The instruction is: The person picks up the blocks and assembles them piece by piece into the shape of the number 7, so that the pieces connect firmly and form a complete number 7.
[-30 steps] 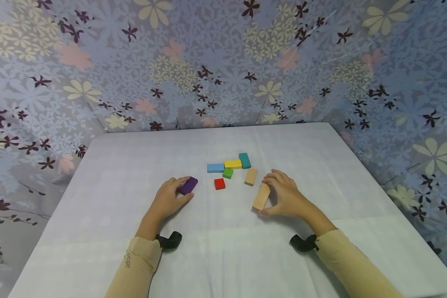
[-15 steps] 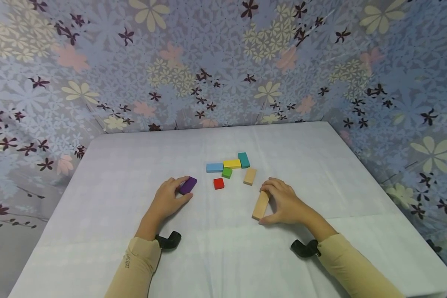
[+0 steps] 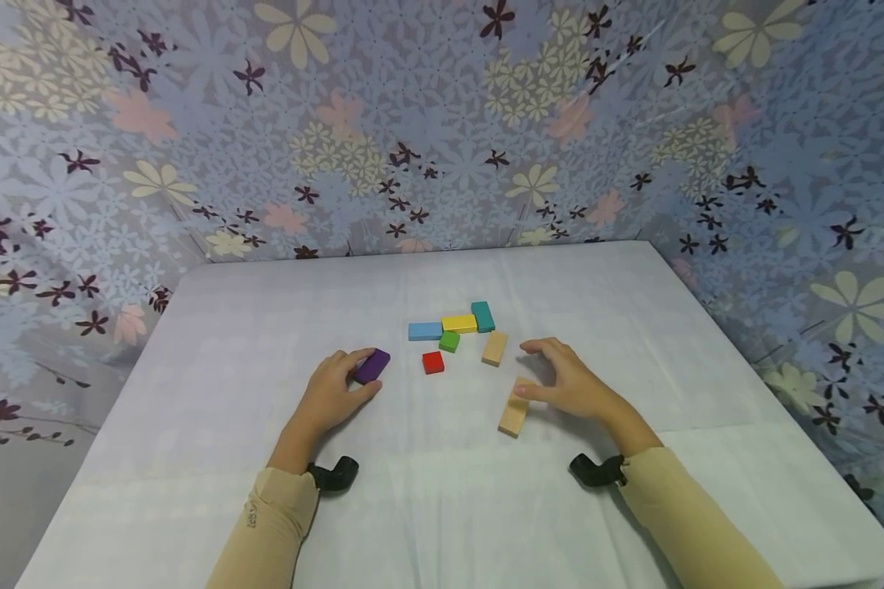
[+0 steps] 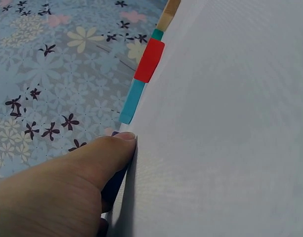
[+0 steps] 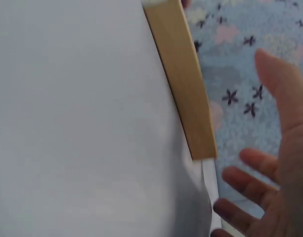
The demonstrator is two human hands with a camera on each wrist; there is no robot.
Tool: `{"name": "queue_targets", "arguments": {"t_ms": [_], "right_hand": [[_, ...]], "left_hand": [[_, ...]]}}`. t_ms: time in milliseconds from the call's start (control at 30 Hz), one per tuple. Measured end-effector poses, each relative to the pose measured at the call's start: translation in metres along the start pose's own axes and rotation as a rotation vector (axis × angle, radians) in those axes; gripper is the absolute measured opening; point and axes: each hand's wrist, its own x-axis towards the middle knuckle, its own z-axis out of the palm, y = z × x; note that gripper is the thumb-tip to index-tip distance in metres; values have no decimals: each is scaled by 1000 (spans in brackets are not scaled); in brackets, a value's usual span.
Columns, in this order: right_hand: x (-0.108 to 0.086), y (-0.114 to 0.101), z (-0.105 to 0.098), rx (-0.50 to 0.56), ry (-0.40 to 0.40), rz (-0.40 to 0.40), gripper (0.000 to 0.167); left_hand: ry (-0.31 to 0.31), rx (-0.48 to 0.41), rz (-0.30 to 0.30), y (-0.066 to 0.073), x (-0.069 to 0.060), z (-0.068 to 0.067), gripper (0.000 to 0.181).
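The left hand (image 3: 334,396) holds a purple block (image 3: 372,366) between thumb and fingers on the table; in the left wrist view the thumb covers part of that purple block (image 4: 113,190). The right hand (image 3: 576,388) is spread and raised beside a long wooden block (image 3: 514,409), its thumb overlapping the block's far end in the head view. In the right wrist view, a gap separates the right hand (image 5: 284,163) from the long wooden block (image 5: 183,81). A shorter wooden block (image 3: 494,348) lies farther away.
Between the hands lie a red block (image 3: 433,362) and a green block (image 3: 449,342). Behind them a light blue block (image 3: 425,331), a yellow block (image 3: 460,324) and a teal block (image 3: 482,316) form a row. Flowered cloth hangs behind the white table (image 3: 442,507).
The right hand has let go of the long wooden block, after shifting it toward the near edge, and moved away from the near end. The left hand has stayed still on the purple block.
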Motion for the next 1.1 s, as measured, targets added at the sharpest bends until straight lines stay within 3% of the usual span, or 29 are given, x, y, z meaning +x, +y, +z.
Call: {"name": "queue_targets", "arguments": {"t_ms": [400,633,767,933,1100], "right_hand": [[46,6,3,31,16,75,77],[53,14,13,52,101,39,73],[54,17,20,13,144,10,75],[59,17,22,-53,142,6,79],[62,15,23,-47,121,36,77]], "left_hand": [[-32,-6,-35,-1,-3,1,63],[-19,3,-18,-2,0,1,61],[-17,2,-17,-5,0,2,61],[-14,2,-21,-4,0,1,62],[-13,3,-27,-3,-1,2,61]]}}
